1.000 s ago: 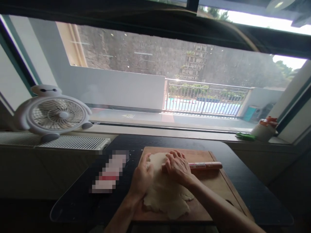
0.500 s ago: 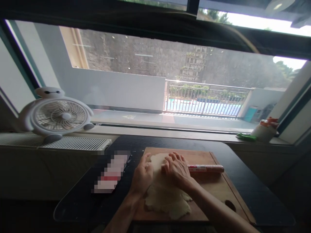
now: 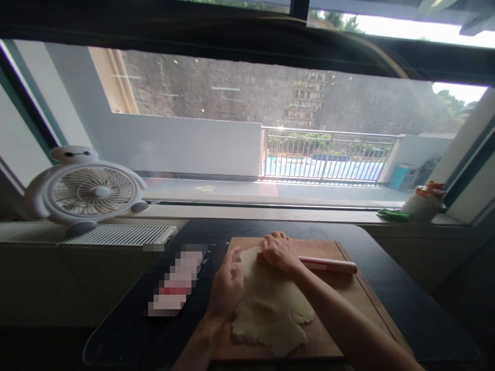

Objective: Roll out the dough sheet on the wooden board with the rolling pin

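A flattened sheet of pale dough (image 3: 266, 314) with ragged edges lies on a wooden board (image 3: 315, 245). My right hand (image 3: 279, 252) bears down on the left part of a rolling pin (image 3: 328, 265), fingers bent over it, at the far end of the dough. The pin's free end points right, across the board. Along the dough's left edge rests my left hand (image 3: 228, 281), thumb apart from the partly stretched fingers, holding nothing that I can see. My right forearm covers part of the board's near right side.
The board sits on a dark table (image 3: 417, 319). A blurred-out flat item (image 3: 176, 283) lies left of it. Beyond are a white fan (image 3: 98, 190) on a radiator (image 3: 127, 234), and a pale pot (image 3: 421, 206) beside a green cloth (image 3: 393, 215) on the windowsill.
My right hand has rolled the pin slightly away from me, and more of the dough shows. My left hand stays at the dough's edge. A dark spot on the board is now hidden behind my forearm.
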Demonstrator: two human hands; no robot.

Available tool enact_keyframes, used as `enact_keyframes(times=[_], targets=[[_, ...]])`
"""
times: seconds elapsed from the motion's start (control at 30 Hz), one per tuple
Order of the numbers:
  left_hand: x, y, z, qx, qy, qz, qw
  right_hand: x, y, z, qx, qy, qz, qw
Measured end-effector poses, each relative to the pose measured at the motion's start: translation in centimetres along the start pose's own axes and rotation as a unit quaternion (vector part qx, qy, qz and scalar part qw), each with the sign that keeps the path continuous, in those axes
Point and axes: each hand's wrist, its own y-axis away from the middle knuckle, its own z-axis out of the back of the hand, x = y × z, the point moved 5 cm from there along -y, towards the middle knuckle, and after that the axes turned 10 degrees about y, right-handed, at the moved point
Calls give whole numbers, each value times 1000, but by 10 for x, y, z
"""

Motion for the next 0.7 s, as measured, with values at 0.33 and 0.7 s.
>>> enact_keyframes(times=[0.33,0.7], targets=[[-6,2,1,-8,-15,38,999,-6,-22,1,-6,17,-32,999],[-6,3,0,1,-14,34,999,23,48,12,-124,2,37,992]])
